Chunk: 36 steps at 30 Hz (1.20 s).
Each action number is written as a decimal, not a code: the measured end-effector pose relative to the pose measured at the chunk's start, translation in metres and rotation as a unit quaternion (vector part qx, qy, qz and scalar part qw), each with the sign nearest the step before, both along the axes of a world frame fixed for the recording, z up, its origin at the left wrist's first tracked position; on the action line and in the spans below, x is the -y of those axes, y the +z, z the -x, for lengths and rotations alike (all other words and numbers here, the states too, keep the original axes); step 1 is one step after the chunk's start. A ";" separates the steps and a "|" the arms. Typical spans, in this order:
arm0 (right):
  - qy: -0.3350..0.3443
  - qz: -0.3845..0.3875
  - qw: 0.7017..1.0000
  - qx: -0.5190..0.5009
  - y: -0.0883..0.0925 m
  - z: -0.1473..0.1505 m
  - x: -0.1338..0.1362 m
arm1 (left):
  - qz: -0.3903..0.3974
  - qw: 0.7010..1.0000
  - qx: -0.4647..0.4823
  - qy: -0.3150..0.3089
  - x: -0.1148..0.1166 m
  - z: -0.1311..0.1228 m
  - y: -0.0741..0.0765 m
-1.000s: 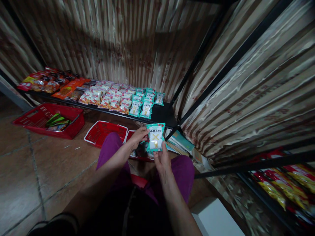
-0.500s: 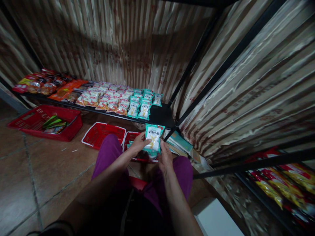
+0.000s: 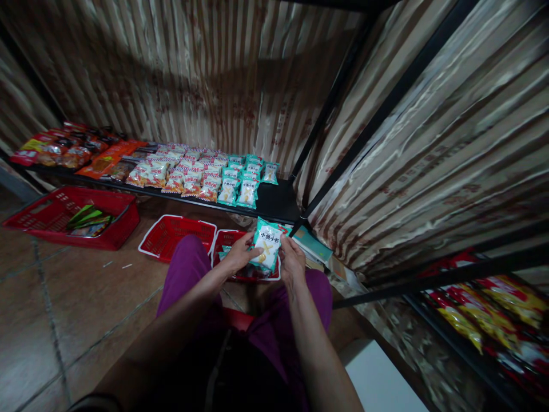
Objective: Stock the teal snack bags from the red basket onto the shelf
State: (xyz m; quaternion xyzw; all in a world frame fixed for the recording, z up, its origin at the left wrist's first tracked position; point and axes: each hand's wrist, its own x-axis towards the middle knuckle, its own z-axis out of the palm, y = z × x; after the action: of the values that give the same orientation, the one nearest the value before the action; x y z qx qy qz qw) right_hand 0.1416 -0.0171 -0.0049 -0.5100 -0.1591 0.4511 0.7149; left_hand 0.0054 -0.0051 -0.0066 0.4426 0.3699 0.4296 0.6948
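Observation:
Both of my hands grip one teal and white snack packet [image 3: 266,249] over my purple-trousered knees. My left hand [image 3: 238,254] pinches its left edge and my right hand [image 3: 292,260] closes on its right edge. Directly under the packet lies a small red basket [image 3: 229,237] with more teal packets in it, mostly hidden by my hands. On the low black shelf [image 3: 278,200] beyond, rows of matching teal packets [image 3: 240,186] lie next to red and white packets [image 3: 189,174].
An empty red basket [image 3: 175,234] sits left of my knee, and a larger red basket [image 3: 64,220] with green packets stands on the tiled floor at left. Orange and red snacks fill the shelf's left end. Another rack with yellow and red bags [image 3: 484,312] is at right. Striped curtains hang behind.
The packet has come down from in front of the shelf edge to just above the small red basket, and my right hand has shifted from its bottom to its right side.

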 end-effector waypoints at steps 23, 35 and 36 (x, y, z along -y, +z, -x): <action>0.003 0.020 0.992 0.128 -0.017 0.003 0.008 | 0.012 0.990 -0.024 0.139 -0.029 0.003 0.030; 0.056 0.009 0.996 0.073 -0.005 0.011 0.011 | 0.001 0.989 -0.050 0.138 -0.033 0.006 0.030; 0.069 0.003 0.995 0.067 -0.002 0.012 0.012 | -0.008 0.990 -0.054 0.130 -0.034 0.006 0.030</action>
State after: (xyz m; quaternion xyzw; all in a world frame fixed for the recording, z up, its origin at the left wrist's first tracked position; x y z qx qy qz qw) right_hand 0.1300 -0.0295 -0.0068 -0.5292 -0.2395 0.4647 0.6683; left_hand -0.0002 0.0286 0.0238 0.4187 0.4583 0.4947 0.6082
